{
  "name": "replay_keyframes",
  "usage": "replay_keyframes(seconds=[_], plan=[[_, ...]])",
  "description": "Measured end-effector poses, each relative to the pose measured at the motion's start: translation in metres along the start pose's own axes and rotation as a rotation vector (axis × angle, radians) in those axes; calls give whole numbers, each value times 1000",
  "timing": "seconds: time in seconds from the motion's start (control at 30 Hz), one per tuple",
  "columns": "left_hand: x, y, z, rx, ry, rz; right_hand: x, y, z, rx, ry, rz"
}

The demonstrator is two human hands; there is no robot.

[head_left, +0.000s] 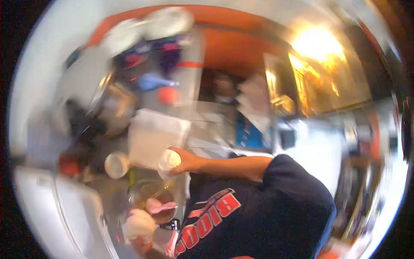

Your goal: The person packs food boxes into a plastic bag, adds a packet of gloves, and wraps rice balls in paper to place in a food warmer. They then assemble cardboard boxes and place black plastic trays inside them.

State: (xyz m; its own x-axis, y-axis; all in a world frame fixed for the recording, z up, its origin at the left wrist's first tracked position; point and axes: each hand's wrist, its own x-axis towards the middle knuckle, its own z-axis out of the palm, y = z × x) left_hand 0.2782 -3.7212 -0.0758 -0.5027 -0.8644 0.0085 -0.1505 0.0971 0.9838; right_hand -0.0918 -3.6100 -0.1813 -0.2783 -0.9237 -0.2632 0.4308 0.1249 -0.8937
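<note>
My right hand (183, 162) is closed around a white cup-like container (169, 163), its pale round top facing me. Low in the view, my left hand (143, 247) is smeared by motion and partly cut off by the frame edge. A white rounded thing (139, 223) sits right at its fingers, held by it. Just beyond, a clear bowl (137, 190) stands on the counter, and a pink flat piece (161, 206) overlaps it. An off-white round cup (117, 165) is beside the bowl. A pale square sheet or board (155, 134) lies past my right hand.
Farther along the counter are a blue item (153, 81), a red round thing (167, 95) and white rounded bundles (168, 22). Dark blurred items (84, 118) stand at the left. White cabinet fronts (79, 216) fill the lower left. A bright lit panel (332, 73) is at upper right.
</note>
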Motion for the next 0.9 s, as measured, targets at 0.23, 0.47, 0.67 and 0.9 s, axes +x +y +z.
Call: replay_keyframes(seconds=[0.23, 0.47, 0.67, 0.9], plan=[[-27, -53, 374, -626, -712, -722, -323, 52, -235, 37, 878, -187], [-164, -64, 661, -419, -1365, -779, -533, 41, -339, 198, 1532, -204], [-256, -57, 833, 96, -1175, 21, -582, 47, -419, 500, 1486, -182], [-273, -22, 839, 319, -955, 177, -633, 115, -513, -10, 1760, -3]])
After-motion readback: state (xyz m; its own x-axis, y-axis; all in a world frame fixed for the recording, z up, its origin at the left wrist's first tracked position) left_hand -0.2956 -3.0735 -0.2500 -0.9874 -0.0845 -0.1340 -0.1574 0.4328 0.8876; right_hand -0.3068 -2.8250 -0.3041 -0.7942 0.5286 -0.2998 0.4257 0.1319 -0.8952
